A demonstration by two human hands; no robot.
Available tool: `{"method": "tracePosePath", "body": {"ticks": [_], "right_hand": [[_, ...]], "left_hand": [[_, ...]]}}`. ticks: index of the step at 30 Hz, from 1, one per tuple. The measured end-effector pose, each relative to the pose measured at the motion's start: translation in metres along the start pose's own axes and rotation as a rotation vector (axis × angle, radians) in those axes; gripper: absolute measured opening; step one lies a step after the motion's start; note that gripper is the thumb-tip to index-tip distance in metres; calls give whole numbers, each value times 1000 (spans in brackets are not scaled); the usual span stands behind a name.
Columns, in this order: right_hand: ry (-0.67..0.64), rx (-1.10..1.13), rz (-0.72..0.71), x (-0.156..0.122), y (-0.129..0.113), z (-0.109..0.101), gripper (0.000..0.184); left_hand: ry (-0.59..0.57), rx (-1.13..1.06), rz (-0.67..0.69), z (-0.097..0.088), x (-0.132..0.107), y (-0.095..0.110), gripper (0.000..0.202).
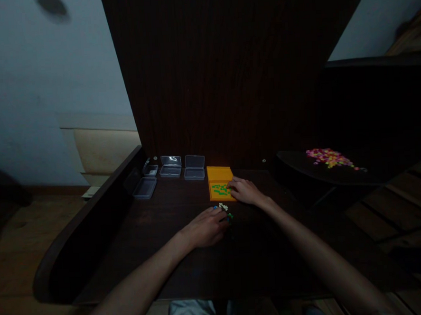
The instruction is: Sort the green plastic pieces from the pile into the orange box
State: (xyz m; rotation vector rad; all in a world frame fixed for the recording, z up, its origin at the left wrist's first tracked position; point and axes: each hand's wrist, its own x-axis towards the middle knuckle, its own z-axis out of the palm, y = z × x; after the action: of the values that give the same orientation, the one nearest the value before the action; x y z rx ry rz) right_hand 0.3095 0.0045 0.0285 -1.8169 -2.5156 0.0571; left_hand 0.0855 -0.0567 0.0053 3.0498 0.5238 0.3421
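A yellow box (220, 173) lies with its lid raised on the dark wooden table, small green pieces (219, 190) scattered in its tray. Over the tray's right side, my right hand (245, 191) reaches in with thumb and fingers drawn together; whatever is between the fingertips is too small to make out. Nearer to me, my left hand (208, 227) rests low on the table, its fingers loosely bent and slightly apart. Small white pieces (223, 206) and a few green pieces (230, 217) lie by its fingertips, with a bit of blue showing; its palm side is hidden.
Several clear plastic cases, including an open case (195, 172) and a shallow tray (145, 188), stand at the back left. A raised side board (93, 221) borders the left edge. On a dark shelf at right lies a pile of pink and yellow pieces (330, 158).
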Motion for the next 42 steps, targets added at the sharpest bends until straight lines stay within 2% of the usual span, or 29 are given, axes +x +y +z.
{"method": "tracePosePath", "body": {"ticks": [9,13,17,21,24,27,38,42], "right_hand": [[48,57,-59,-9,0,7,28],[133,145,-97,-12,1,6,25],[182,308,-257,-24,-2,10,19],[86,354,-388,-46,-5,16,14],[47,355,-387,-59,-6,19,9],[66,378,-372,-65,-6,23,10],[143,397,-364,-70,-7,31,9],[153,392,-339,-70,-7,36,14]], "left_hand": [[-2,-9,1,0,-1,0,10],[-9,2,-1,0,0,0,9],[4,-10,-6,0,-1,-1,9],[21,-18,-13,2,-1,-3,10],[32,-16,-23,4,-2,-3,12],[40,-11,-19,6,-2,-4,13],[33,-5,-31,4,-2,-5,12],[41,-9,-28,5,-2,-6,12]]}}
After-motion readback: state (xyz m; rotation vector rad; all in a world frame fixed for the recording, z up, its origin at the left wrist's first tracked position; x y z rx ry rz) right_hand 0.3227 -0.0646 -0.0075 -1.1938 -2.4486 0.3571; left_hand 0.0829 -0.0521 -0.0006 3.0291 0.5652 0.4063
